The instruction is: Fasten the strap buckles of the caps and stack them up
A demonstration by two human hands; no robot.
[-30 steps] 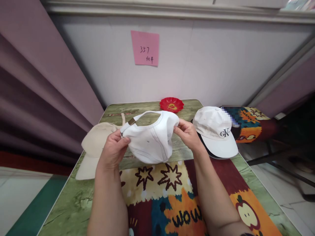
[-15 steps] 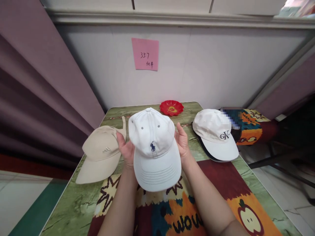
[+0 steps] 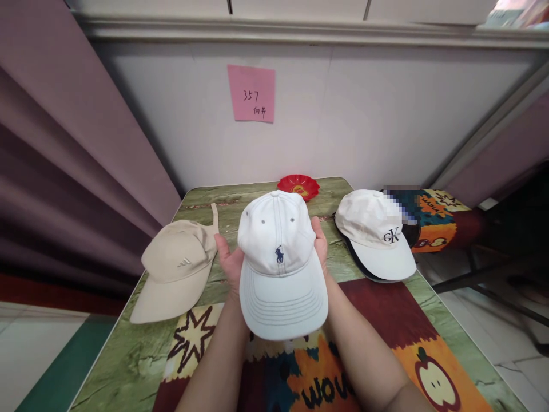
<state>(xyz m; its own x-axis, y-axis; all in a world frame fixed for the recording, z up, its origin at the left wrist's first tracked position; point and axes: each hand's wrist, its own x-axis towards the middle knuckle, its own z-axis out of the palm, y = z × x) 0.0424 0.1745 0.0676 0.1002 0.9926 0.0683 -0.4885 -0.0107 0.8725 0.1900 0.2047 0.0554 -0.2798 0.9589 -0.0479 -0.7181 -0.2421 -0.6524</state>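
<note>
A white cap [image 3: 281,263] with a dark blue horse-and-rider logo is held up in front of me, its brim towards me. My left hand [image 3: 231,263] supports its left side, thumb spread out. On the other side my right hand [image 3: 319,243] holds the cap, most of its fingers hidden behind the crown. To the left a beige cap [image 3: 178,269] lies on the table, its strap sticking up at the back. At the right, an off-white cap [image 3: 373,229] with a GK-like logo rests on top of a dark cap [image 3: 358,260].
A red scalloped dish [image 3: 299,186] stands at the table's back edge, partly behind the held cap. A colourful patterned cloth [image 3: 386,309] covers the near part of the green table [image 3: 115,355]. A pink note [image 3: 253,94] is on the wall behind.
Both hands have shifted slightly to the right with the white cap, which now overlaps more of the red dish. The caps on the table have stayed put.
</note>
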